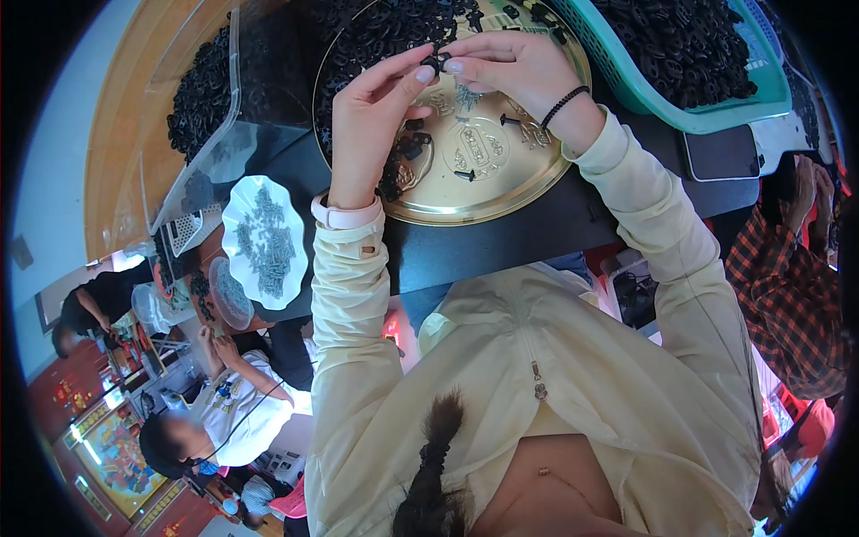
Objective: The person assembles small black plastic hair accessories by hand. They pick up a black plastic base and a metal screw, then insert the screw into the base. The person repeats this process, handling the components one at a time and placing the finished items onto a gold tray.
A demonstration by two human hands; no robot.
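Over the far part of a round gold tray [447, 201], my two hands meet at a small black plastic part [436, 61]. My left hand [371, 112] pinches it between thumb and fingertips from the left. From the right, my right hand [519, 72] closes on the same part with thumb and forefinger. What exactly joins there is too small to make out. A heap of similar black parts [376, 36] covers the tray's far left. A few loose black pieces [463, 175] and some small metal pins [466, 97] lie on its bare middle.
Left of the tray, a white scalloped dish [234, 234] holds many small metal pins. Beyond it stands a clear bin [228, 116] of black parts. A turquoise basket [716, 116] of black parts sits far right, above a phone [723, 154]. Other people [237, 394] work nearby on both sides.
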